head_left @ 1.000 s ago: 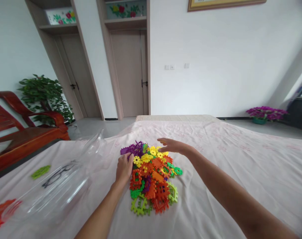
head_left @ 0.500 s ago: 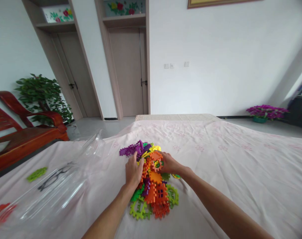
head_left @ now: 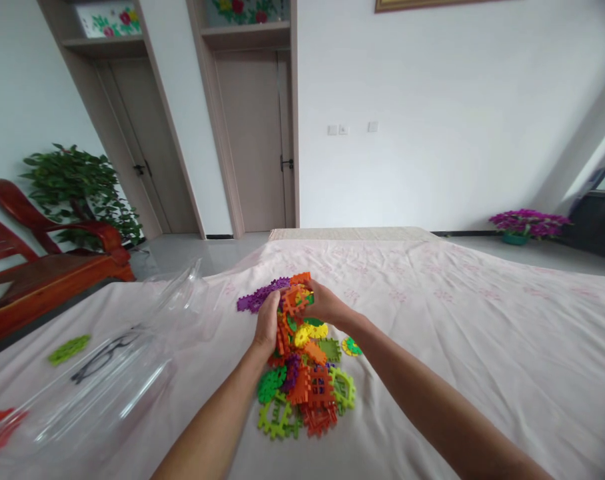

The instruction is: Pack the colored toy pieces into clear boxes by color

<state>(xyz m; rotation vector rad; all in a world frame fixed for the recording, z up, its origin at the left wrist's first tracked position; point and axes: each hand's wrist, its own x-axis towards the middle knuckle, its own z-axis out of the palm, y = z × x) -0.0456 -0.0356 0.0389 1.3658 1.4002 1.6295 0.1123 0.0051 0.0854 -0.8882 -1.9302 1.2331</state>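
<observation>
A heap of interlocking plastic building pieces (head_left: 320, 385) in orange, green, yellow and purple lies on the cloth in front of me. My right hand (head_left: 327, 305) is closed around some orange building pieces (head_left: 293, 300) at the far end of the heap. From the left, my left hand (head_left: 267, 321) curves against the same orange pieces; its fingertips are partly hidden behind them. Purple pieces (head_left: 262, 296) lie just beyond it. A round green-and-yellow piece (head_left: 351, 347) sits apart, right of the heap.
Left of the heap lies clear plastic packaging (head_left: 132, 373), with black-framed glasses (head_left: 102, 358) at it. A lime green piece (head_left: 68, 349) and red pieces (head_left: 2, 427) are farther left. A pale flowered cloth (head_left: 432, 333) covers the surface. A wooden chair (head_left: 57, 247) stands beyond.
Both hands have moved slightly farther away, the right one carrying orange pieces up and toward the left hand. Yellow and green pieces in the middle of the heap are now uncovered.
</observation>
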